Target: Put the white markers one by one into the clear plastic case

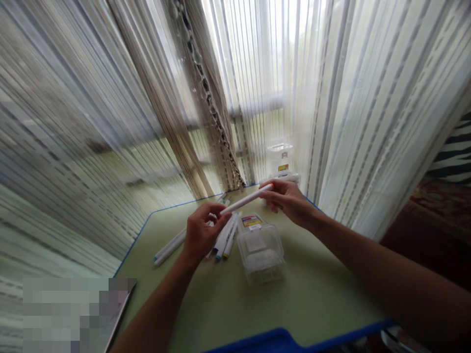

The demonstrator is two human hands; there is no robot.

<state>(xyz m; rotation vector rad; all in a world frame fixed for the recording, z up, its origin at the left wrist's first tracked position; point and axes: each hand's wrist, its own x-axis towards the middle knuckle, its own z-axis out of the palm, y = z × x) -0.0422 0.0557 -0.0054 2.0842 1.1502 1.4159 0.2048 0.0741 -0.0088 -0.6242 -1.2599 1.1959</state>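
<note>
Gripping the white marker (pixel 246 200) by its two ends, the left hand (pixel 204 230) and right hand (pixel 285 198) hold it above the desk (pixel 305 304), toward the far edge. Loose markers (pixel 225 240) lie beneath and beside the left hand; the clear case (pixel 260 250) sits just right of them, nearer the desk's middle. Another case (pixel 281 159) stands by the far-right corner.
</note>
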